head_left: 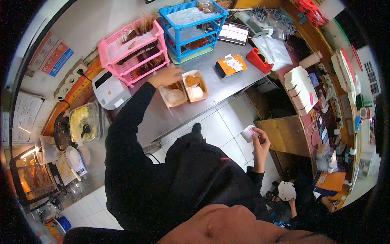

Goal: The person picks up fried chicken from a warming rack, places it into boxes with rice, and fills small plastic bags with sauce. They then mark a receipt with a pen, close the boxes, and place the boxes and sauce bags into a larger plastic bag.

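Note:
My left hand (167,76) is stretched over the metal counter, its fingers extended at the back edge of a paper food box (174,100). That box holds white rice and some brown food, partly covered by the hand. Right beside it stands a second paper food box (189,97) with a mound of rice and a golden-brown fried piece. Away from the counter, over the floor, my right hand (262,147) pinches a small white paper slip (247,133) with a pink mark between thumb and fingers.
Behind the boxes stand a pink tiered rack (106,57) and a blue tiered rack (178,25) with packets. A white label printer (109,91) is at left, an orange-black carton (230,66) and red tape dispenser (259,61) at right. Another person (300,207) is at lower right.

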`<state>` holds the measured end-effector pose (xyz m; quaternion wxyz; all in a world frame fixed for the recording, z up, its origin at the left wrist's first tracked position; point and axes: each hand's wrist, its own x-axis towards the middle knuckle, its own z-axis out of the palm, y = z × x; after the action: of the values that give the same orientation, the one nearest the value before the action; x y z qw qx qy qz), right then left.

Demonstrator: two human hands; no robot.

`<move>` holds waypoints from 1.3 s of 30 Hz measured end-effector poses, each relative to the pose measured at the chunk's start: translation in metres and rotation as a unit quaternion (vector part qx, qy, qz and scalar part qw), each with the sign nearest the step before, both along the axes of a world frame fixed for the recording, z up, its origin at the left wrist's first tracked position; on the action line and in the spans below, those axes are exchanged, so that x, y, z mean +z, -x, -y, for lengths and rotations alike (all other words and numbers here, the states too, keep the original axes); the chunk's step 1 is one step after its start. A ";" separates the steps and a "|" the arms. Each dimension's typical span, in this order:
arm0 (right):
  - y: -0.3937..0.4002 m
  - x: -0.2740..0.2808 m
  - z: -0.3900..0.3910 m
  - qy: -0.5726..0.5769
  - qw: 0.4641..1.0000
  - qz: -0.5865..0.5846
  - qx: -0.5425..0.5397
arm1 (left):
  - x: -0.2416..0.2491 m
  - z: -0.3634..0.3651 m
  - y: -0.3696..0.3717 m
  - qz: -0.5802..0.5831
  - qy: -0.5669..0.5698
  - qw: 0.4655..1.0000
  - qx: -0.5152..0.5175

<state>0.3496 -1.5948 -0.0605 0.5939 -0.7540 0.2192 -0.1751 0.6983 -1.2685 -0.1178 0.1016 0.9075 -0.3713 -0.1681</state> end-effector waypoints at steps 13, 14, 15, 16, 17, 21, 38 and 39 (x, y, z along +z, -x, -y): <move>-0.205 0.003 0.069 -0.128 0.974 -0.001 0.187 | -0.006 0.124 -0.019 -0.038 -0.001 0.999 0.012; -0.223 0.005 0.071 -0.149 0.965 0.008 0.215 | 0.015 0.139 -0.014 -0.175 0.118 0.975 0.071; -0.241 0.012 0.072 -0.179 0.953 0.000 0.245 | 0.023 0.153 -0.002 -0.253 0.217 0.940 0.076; -0.260 0.032 0.068 -0.213 0.931 0.010 0.297 | 0.030 0.166 0.011 -0.323 0.315 0.889 0.082; -0.278 0.036 0.067 -0.214 0.917 0.033 0.335 | 0.037 0.184 0.023 -0.316 0.321 0.888 0.095; -0.325 0.077 0.068 -0.181 0.879 0.092 0.432 | 0.099 0.242 0.021 -0.365 0.624 0.640 0.260; -0.335 0.123 0.087 -0.229 0.775 0.053 0.587 | 0.175 0.286 0.045 -0.226 0.888 0.357 0.180; -0.332 0.127 0.087 -0.227 0.775 0.052 0.588 | 0.174 0.286 0.047 -0.211 0.891 0.371 0.158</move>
<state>0.6818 -1.6814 0.0661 0.7458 -0.5689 -0.2648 0.2237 0.6513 -1.5541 0.0564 0.9507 0.2692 -0.1227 0.0931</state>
